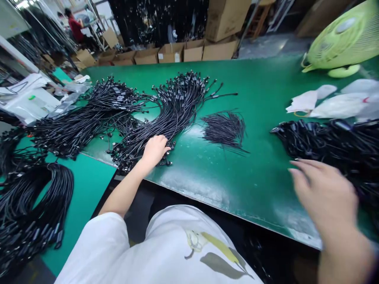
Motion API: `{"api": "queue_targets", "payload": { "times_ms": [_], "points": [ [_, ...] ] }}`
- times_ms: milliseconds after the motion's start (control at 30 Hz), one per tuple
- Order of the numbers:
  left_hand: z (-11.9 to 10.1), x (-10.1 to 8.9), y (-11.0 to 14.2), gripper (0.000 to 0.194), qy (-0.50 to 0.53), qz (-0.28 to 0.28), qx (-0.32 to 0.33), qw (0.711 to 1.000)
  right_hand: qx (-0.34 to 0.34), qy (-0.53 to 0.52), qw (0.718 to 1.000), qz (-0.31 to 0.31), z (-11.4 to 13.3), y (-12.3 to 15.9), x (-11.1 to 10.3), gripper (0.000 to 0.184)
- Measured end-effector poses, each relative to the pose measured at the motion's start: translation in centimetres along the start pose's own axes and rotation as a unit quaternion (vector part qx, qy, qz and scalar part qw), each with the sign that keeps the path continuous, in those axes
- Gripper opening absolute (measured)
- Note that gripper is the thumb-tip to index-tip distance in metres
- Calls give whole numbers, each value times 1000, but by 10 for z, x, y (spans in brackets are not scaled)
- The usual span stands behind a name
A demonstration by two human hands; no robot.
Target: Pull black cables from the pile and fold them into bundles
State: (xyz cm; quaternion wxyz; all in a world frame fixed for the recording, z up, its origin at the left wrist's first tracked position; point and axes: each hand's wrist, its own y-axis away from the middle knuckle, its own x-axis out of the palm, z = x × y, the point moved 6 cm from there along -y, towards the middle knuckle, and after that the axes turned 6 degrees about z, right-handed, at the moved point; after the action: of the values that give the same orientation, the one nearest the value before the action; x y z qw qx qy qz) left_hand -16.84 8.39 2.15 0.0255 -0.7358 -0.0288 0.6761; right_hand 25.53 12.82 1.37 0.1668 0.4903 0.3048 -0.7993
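My left hand (154, 150) reaches onto the near end of a long bundle of black cables (166, 114) on the green table (260, 157); its fingers curl down onto the connector ends. My right hand (322, 189) hovers low over the table near its front edge, fingers stretched out together and holding nothing, just left of a heap of black cables (334, 146). A small bunch of thin black ties (225, 128) lies between the two hands.
More black cable bundles (89, 118) lie at the left, and coils (29, 213) on a lower green surface. White plastic bags (340, 102) and a light green fan (343, 39) sit at the right. Cardboard boxes (171, 53) line the far edge. A person in red (75, 27) works far behind.
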Motion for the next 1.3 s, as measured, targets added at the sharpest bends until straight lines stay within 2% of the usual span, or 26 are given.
{"api": "queue_targets", "payload": {
  "times_ms": [67,167,233,300,367,400,467,533,567,633,667,700,733,767,800,867,933,967,1000,1033,1067,1133,1200,1300],
  "points": [
    [-14,-1,5,15,37,-17,-9,999,9,9,1000,-14,23,-23,15,46],
    [-41,-23,27,20,188,-50,-2,981,-70,-10,997,42,85,-62,51,46],
    [-69,-38,48,21,290,12,56,955,-128,-36,990,39,131,-90,65,50],
    [-92,-54,71,18,342,74,121,929,-189,-55,980,31,168,-117,67,41],
    [-86,-67,90,15,367,79,96,922,-208,-45,977,9,181,-146,53,31],
    [-72,-70,98,14,376,69,52,923,-197,-28,980,-15,177,-160,39,33],
    [-29,-70,113,13,399,49,-52,914,-132,16,986,-105,149,-181,-2,36],
    [17,-66,127,14,454,30,-110,884,-79,66,981,-163,112,-191,-44,36],
    [37,-63,133,15,501,18,-123,856,-59,83,977,-189,95,-192,-63,40],
    [65,-55,140,21,617,-16,-135,775,-27,125,977,-169,69,-188,-83,45],
    [70,-50,140,24,670,-29,-138,729,-3,154,977,-147,61,-182,-86,46],
    [70,-44,137,27,713,-36,-141,686,25,186,976,-112,56,-174,-82,44],
    [63,-39,132,30,740,-32,-142,657,52,214,973,-67,56,-164,-73,40],
    [50,-33,124,30,752,-16,-142,643,69,232,970,-10,61,-151,-59,33],
    [32,-28,116,30,751,3,-135,647,72,238,967,52,70,-135,-41,26],
    [-14,-20,97,29,706,53,-97,700,9,196,964,180,104,-101,-1,13],
    [-64,-18,81,33,628,75,-6,775,-101,114,952,265,146,-70,25,14],
    [-87,-15,76,36,595,98,46,796,-134,82,950,269,162,-60,28,15],
    [-107,-11,74,38,574,132,90,804,-151,57,953,258,171,-56,25,17],
    [-122,-6,73,39,567,173,116,797,-149,43,960,233,174,-56,19,20],
    [-131,-1,72,41,576,213,125,779,-132,36,969,204,169,-60,10,22],
    [-131,5,71,42,629,259,100,727,-99,18,980,174,148,-70,-4,27],
    [-117,5,67,41,704,254,64,660,-76,-12,980,184,121,-76,-9,29],
    [-90,-3,64,33,805,221,28,550,-34,-70,978,195,83,-76,-4,32]
  ]
}}
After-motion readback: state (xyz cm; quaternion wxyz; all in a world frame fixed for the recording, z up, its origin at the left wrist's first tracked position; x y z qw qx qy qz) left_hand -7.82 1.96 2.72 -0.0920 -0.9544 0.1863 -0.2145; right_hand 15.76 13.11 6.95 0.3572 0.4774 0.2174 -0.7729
